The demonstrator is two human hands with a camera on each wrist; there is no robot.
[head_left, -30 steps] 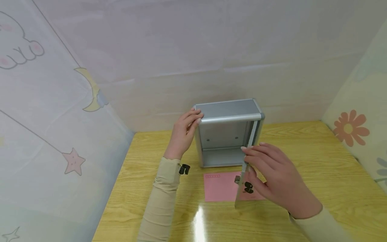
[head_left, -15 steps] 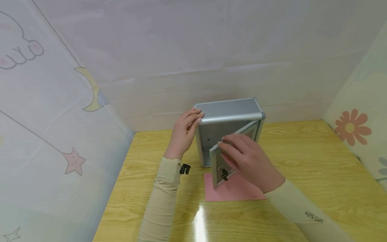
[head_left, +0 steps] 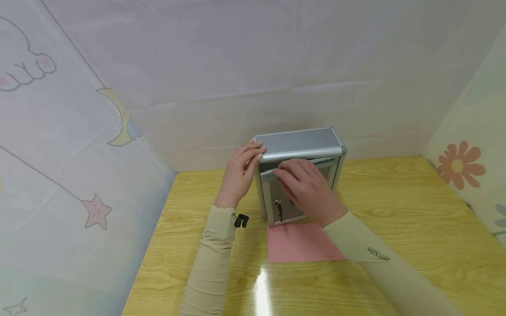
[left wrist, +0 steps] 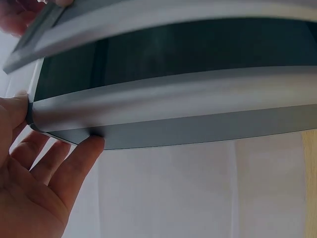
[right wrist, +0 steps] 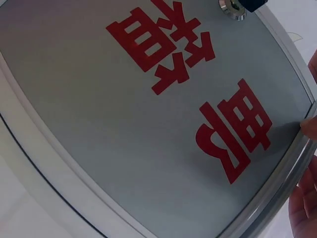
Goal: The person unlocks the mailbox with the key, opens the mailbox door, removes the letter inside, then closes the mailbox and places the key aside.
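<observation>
A grey metal mailbox with silver edging stands upright on the table. My left hand grips its upper left corner; in the left wrist view the fingers bend round that corner. The hinged door is partly closed, with a dark gap along its top and left. My right hand pinches the door's top edge near its free corner. Red characters mark the door's front in the right wrist view. A key hangs from the door's lock. The box's inside is mostly hidden.
A pink envelope lies flat on the wooden table, in front of the mailbox and partly under the right sleeve. A pale cloth backdrop rises behind. Printed side panels stand left and right.
My right hand has swung the door from wide open leftward and back to near the mailbox's front. My left hand keeps its grip on the corner. The envelope lies where it was.
</observation>
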